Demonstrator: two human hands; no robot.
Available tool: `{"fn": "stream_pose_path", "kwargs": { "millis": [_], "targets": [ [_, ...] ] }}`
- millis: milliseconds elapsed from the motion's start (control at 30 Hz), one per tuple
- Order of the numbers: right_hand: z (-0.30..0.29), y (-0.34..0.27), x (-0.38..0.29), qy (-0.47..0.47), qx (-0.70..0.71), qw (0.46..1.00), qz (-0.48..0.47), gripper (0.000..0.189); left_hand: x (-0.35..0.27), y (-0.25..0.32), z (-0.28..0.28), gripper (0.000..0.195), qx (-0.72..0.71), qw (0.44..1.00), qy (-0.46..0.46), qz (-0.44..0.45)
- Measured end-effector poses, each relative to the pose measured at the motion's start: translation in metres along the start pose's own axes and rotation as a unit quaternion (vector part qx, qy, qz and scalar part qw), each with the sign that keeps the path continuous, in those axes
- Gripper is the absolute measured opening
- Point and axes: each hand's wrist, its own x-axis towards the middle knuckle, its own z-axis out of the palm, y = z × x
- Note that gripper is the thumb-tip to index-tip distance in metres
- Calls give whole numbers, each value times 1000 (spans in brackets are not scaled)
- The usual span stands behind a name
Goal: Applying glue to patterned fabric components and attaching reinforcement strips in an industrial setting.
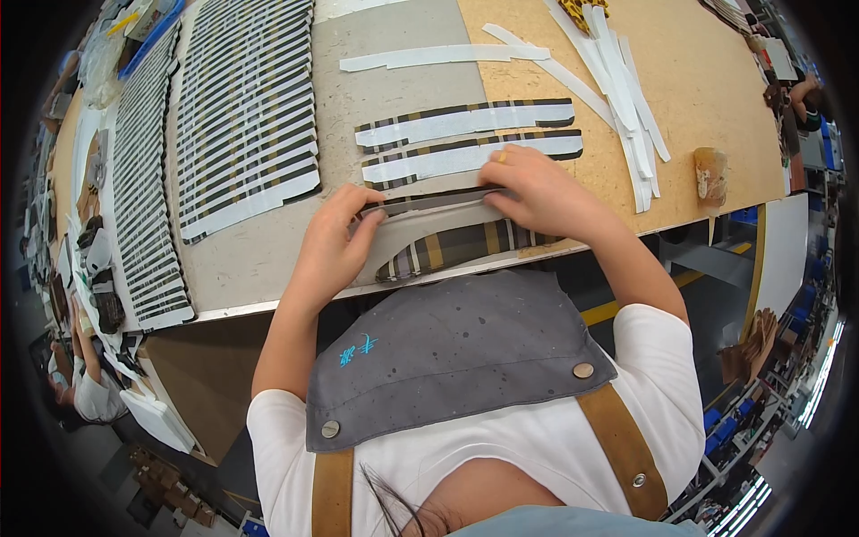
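Observation:
My left hand (342,235) pinches the left end of a narrow grey strip (429,201) between thumb and fingers. The strip's right end is in my right hand (527,188), which wears a ring. Dark fabric shows along the strip's far edge; how the layers join is hard to tell. Nearer me, a plaid fabric piece (463,250) lies along the table edge, plaid side up. Just beyond my hands lie two plaid strips with white backing, the nearer one (436,163) partly behind my right hand and the farther one (470,123) parallel to it.
Overlapping rows of plaid strips (248,121) lie at left, with a narrower row (147,201) beside them. Loose white strips (621,101) are piled at right, near a stained cup-like container (710,178). A blue tray (158,33) stands far left. Other people work at both sides.

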Motion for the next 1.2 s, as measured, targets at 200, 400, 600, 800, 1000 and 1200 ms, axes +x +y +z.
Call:
{"fn": "stream_pose_path", "kwargs": {
  "millis": [200,400,600,800,1000,1200],
  "targets": [
    [-35,26,-46,52,91,975,195,15,3,-16,10,15,-41,997,62,-8],
    [-35,51,-60,135,204,924,295,14,17,-3,17,17,44,993,80,-71],
    [-28,59,-52,155,146,931,295,12,18,-2,17,22,112,987,93,-75],
    [-27,65,-54,166,167,932,277,10,19,1,15,19,88,989,89,-84],
    [-27,65,-51,167,145,934,279,10,19,-1,14,21,97,988,83,-90],
    [-25,63,-50,148,90,944,281,12,20,-5,14,21,123,985,84,-85]
  ]
}}
